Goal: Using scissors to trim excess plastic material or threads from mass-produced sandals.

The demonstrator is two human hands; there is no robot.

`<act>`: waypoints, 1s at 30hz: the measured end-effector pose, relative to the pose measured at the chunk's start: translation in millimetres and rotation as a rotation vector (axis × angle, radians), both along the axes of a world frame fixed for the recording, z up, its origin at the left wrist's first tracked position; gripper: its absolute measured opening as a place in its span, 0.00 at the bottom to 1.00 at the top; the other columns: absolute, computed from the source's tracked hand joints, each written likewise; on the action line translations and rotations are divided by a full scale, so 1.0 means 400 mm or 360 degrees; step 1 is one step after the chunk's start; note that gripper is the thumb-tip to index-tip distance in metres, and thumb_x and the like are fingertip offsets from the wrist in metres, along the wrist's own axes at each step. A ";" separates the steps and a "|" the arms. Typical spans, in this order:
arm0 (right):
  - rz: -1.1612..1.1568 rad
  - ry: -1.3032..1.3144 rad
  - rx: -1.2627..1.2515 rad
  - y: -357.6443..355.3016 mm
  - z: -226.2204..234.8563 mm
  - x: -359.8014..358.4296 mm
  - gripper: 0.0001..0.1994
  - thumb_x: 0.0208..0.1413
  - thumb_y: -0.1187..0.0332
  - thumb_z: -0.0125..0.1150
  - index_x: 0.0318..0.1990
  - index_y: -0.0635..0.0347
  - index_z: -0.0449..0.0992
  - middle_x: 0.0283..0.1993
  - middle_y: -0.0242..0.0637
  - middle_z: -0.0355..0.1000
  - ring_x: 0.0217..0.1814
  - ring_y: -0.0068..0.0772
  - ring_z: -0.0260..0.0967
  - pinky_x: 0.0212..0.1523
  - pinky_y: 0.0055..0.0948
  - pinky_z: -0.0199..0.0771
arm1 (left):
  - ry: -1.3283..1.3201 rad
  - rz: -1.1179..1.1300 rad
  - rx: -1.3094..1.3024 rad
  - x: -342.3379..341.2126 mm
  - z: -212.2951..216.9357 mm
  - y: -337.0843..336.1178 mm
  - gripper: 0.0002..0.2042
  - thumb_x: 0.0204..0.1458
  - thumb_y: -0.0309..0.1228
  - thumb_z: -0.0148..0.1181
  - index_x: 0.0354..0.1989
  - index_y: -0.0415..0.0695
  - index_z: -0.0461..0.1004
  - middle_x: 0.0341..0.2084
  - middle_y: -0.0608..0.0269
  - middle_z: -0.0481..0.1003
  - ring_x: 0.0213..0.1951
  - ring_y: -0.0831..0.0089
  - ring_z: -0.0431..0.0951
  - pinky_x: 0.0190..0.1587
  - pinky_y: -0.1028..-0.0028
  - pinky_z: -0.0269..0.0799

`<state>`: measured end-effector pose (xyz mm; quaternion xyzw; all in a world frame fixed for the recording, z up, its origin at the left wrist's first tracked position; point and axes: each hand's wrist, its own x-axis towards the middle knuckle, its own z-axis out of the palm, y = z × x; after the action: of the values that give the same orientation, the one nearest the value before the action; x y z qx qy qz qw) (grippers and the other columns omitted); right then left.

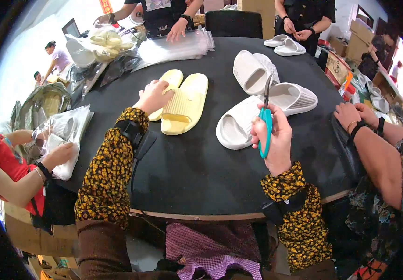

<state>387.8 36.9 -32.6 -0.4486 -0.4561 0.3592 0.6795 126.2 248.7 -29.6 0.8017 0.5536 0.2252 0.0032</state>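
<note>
A pair of yellow slippers lies on the black table, left of its middle. My left hand [154, 97] is closed over the strap area of the left yellow slipper [172, 78], mostly hiding it; the fingertips are partly out of sight. Right beside it, the other yellow slipper [182, 109] shows whole. My right hand [276, 137] grips scissors [265, 126] by their teal handle, blades pointing up and away from me. Behind and around the scissors are several off-white slippers, among them a near one [236, 123], a far one [250, 72] and one on the right [297, 98].
At the left, a person in red handles a bagged slipper [66, 128]. Clear plastic bags [173, 49] and a heap of bagged slippers [103, 44] cover the far left. Two people stand across the black table [201, 177], white slippers [289, 46] by one. Another person's hands [351, 114] rest at the right edge.
</note>
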 end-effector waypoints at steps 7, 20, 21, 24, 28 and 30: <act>0.0043 0.0001 0.0044 -0.002 0.011 -0.014 0.18 0.53 0.70 0.59 0.50 0.62 0.65 0.24 0.29 0.66 0.18 0.12 0.60 0.16 0.14 0.59 | 0.0193 0.0068 -0.0210 0.003 0.021 0.034 0.20 0.50 0.44 0.51 0.49 0.47 0.70 0.49 0.55 0.70 0.53 0.58 0.68 0.55 0.56 0.59; 0.0066 -0.0067 0.0006 -0.008 0.016 -0.021 0.18 0.52 0.71 0.60 0.49 0.62 0.64 0.23 0.26 0.64 0.18 0.11 0.58 0.16 0.14 0.57 | 0.0490 -0.0282 0.0019 -0.007 0.035 0.007 0.14 0.53 0.43 0.46 0.42 0.57 0.76 0.42 0.58 0.68 0.51 0.59 0.63 0.50 0.55 0.57; 0.0057 -0.0068 -0.0001 -0.009 0.017 -0.020 0.18 0.52 0.71 0.60 0.49 0.62 0.64 0.23 0.26 0.64 0.18 0.11 0.58 0.16 0.14 0.57 | 0.0476 -0.0299 0.0047 -0.005 0.032 0.010 0.13 0.53 0.43 0.46 0.41 0.57 0.76 0.42 0.58 0.68 0.51 0.58 0.62 0.50 0.55 0.57; 0.0071 -0.0070 -0.0008 -0.010 0.023 -0.017 0.18 0.52 0.71 0.60 0.49 0.62 0.64 0.21 0.26 0.64 0.18 0.11 0.57 0.17 0.14 0.56 | 0.0425 -0.0290 0.0066 -0.002 0.023 0.010 0.13 0.53 0.43 0.47 0.40 0.57 0.77 0.42 0.59 0.68 0.51 0.58 0.62 0.49 0.54 0.58; 0.0041 -0.0076 -0.0027 -0.007 0.024 -0.023 0.17 0.52 0.72 0.60 0.48 0.62 0.65 0.20 0.25 0.63 0.17 0.10 0.57 0.17 0.14 0.55 | 0.0463 -0.0241 0.0027 0.000 0.036 -0.005 0.13 0.53 0.43 0.47 0.40 0.57 0.77 0.43 0.59 0.68 0.51 0.58 0.62 0.49 0.54 0.58; 0.0044 -0.0067 -0.0018 -0.006 0.022 -0.020 0.17 0.52 0.72 0.60 0.48 0.62 0.65 0.20 0.25 0.63 0.17 0.10 0.56 0.16 0.14 0.55 | 0.0543 -0.0222 0.0087 0.008 0.045 -0.019 0.13 0.53 0.43 0.47 0.39 0.57 0.77 0.42 0.59 0.68 0.51 0.59 0.63 0.49 0.55 0.58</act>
<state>380.0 34.5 -23.7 -0.4534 -0.4744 0.3616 0.6623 129.3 241.0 -11.8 0.8645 0.4829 0.1000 -0.0969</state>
